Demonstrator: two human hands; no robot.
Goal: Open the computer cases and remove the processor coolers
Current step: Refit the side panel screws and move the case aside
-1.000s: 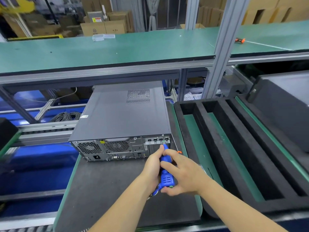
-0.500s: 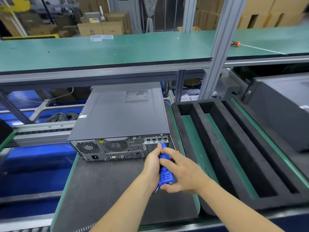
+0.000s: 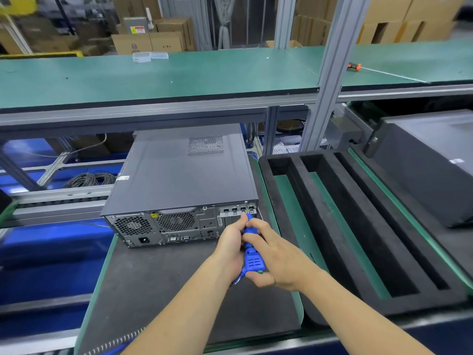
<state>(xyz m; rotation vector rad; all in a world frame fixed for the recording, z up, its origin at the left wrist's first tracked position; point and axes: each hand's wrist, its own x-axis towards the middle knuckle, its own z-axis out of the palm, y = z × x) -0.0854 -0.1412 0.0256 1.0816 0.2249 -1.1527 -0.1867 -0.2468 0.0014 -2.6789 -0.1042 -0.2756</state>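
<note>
Unfastening of the lid appears to be the step in hand: a blue electric screwdriver (image 3: pixel 252 254) is gripped by both hands, its tip set against the upper right corner of the rear panel of the computer case (image 3: pixel 184 175). The fore part of the tool is enclosed by the curled fingers of the left hand (image 3: pixel 230 243), while the body is wrapped by the right hand (image 3: pixel 277 261). The case is laid flat on a dark mat (image 3: pixel 158 290), lid closed, just beside a black foam tray (image 3: pixel 358 226). No cooler is exposed yet, so the task is judged to be at an early stage. Next, the bit is best kept square in the screw until it is backed out; whether other screws remain cannot be told.
</note>
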